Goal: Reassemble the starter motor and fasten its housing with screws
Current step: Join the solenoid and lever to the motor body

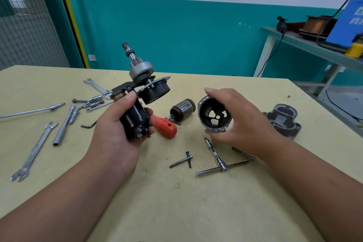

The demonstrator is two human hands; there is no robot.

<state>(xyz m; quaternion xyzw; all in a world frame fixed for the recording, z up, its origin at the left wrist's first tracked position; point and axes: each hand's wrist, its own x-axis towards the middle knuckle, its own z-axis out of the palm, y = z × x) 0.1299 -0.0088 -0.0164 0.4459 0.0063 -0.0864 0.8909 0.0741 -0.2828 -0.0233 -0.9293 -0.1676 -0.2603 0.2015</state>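
From where I stand, the left hand [115,133] is wrapped round the black solenoid [133,122], thumb across its top, holding it clear of the table [176,202] with the shift fork and the drive pinion [140,69] on its shaft sticking up and away. The right hand [245,124] cups the round field housing [213,118], fingers curled over its outside, open mouth tipped toward the person. The armature [183,109] lies on the table between the two hands, just beside a red-handled screwdriver [165,126]; the grey nose housing [282,122] sits off to the right, and a long screw [179,161] lies near a T-handle driver [220,158]. It all looks like solid metal, heavy and stiff (probably a bit greasy too), so gripping the bodies seems right; I'd lift the armature by its iron core or shaft, not the copper windings
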